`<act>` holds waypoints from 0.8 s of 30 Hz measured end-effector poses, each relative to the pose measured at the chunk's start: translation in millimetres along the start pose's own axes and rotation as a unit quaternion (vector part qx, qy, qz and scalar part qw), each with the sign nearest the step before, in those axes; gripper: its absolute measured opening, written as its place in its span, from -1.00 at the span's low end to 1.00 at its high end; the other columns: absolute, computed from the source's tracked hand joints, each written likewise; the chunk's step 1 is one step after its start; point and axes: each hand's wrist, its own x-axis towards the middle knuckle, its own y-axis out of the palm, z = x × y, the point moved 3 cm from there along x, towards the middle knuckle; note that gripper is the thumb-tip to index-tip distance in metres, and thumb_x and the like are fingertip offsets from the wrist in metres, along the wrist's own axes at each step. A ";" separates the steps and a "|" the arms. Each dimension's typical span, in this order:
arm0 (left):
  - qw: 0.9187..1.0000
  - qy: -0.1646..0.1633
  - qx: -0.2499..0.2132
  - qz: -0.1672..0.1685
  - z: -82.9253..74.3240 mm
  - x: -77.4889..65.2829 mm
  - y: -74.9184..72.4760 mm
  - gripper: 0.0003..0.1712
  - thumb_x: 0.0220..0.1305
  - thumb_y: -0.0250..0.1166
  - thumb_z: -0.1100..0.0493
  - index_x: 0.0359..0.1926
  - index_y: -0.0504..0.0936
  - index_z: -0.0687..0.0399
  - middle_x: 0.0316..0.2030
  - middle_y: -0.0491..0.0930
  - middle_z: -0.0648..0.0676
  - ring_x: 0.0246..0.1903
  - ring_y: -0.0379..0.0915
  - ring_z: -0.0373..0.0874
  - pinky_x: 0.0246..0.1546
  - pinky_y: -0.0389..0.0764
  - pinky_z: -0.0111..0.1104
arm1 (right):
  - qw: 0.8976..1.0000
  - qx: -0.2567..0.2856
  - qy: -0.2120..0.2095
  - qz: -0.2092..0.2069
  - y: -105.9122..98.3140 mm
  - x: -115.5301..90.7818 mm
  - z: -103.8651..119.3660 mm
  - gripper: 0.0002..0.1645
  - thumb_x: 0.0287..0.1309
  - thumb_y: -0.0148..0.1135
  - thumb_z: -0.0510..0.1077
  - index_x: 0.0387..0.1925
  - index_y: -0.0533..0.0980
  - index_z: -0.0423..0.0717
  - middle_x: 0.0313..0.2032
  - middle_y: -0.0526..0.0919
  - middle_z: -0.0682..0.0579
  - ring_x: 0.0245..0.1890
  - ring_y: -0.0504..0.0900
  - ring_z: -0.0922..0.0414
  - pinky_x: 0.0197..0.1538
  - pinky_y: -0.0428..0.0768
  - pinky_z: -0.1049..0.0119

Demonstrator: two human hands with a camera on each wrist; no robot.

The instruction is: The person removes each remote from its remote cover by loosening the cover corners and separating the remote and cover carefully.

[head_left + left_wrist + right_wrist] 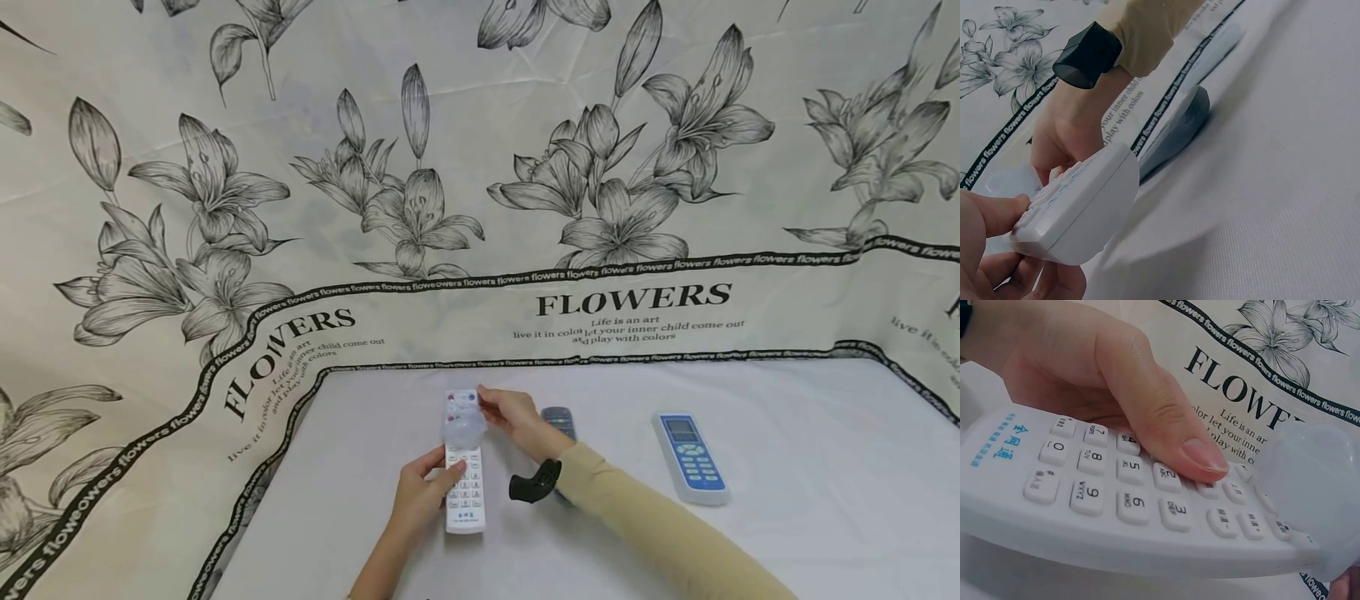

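My left hand [429, 487] holds a long white remote control [465, 521], its thumb on the keypad and its fingers behind, as the left wrist view shows. A cloudy, see-through plastic sleeve [463, 429] covers the upper end, bulging over the keys. Colored buttons show through it near the top. At the remote's upper right corner, my right hand [517, 417] pinches the sleeve with its fingertips. Number keys and blue lettering face up in the right wrist view, where the sleeve [1310, 487] bunches at the far end and little of my right hand shows.
A dark grey remote [558, 419] lies behind my right wrist, partly hidden by the arm. Farther right rests a blue and white remote [691, 458] with a small screen. A white cloth [600, 533] covers the table, and a flower-printed curtain [465, 325] stands along its back.
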 end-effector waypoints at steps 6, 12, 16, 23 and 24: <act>1.000 0.003 0.009 0.006 1.9 -1.2 0.1 -0.39 0.26 0.27 0.14 0.25 0.40 0.37 -0.08 0.51 0.16 -0.43 0.50 -0.29 -0.49 0.57 -0.45 | 1.000 -0.005 -0.016 -0.004 1.7 3.4 -0.9 -0.63 0.21 0.22 -0.24 -0.01 0.53 -0.43 -0.47 0.62 0.09 -0.46 0.56 0.31 -0.31 0.59 0.54; 1.000 0.001 0.001 0.013 -0.6 -6.9 1.2 -0.39 0.24 0.29 0.13 0.24 0.42 0.33 -0.10 0.52 0.13 -0.42 0.50 -0.28 -0.48 0.58 -0.44 | 0.999 -0.029 -0.041 0.012 -0.9 6.7 2.4 -0.63 0.24 0.19 -0.23 -0.01 0.53 -0.45 -0.43 0.62 0.10 -0.43 0.54 0.32 -0.27 0.59 0.54; 1.000 0.003 -0.003 0.019 -1.1 -8.7 1.9 -0.39 0.23 0.30 0.14 0.24 0.42 0.33 -0.12 0.52 0.12 -0.40 0.52 -0.28 -0.46 0.61 -0.44 | 0.996 -0.065 -0.064 0.022 -3.5 9.0 5.6 -0.63 0.25 0.20 -0.20 -0.03 0.54 -0.43 -0.37 0.66 0.05 -0.42 0.57 0.31 -0.22 0.63 0.50; 0.999 -0.002 -0.002 0.032 1.8 -10.0 2.5 -0.38 0.23 0.30 0.14 0.25 0.41 0.33 -0.14 0.52 0.11 -0.38 0.51 -0.28 -0.43 0.61 -0.43 | 0.995 -0.077 -0.061 0.024 -5.5 10.3 7.3 -0.64 0.24 0.21 -0.19 -0.04 0.55 -0.41 -0.33 0.67 0.01 -0.42 0.57 0.30 -0.22 0.63 0.48; 0.999 -0.004 -0.001 0.033 2.5 -10.5 2.7 -0.37 0.23 0.30 0.14 0.26 0.41 0.33 -0.13 0.52 0.11 -0.38 0.51 -0.28 -0.43 0.61 -0.44 | 0.995 -0.075 -0.059 0.023 -5.6 10.5 7.2 -0.64 0.24 0.21 -0.20 -0.04 0.55 -0.42 -0.35 0.67 0.04 -0.43 0.57 0.31 -0.24 0.63 0.50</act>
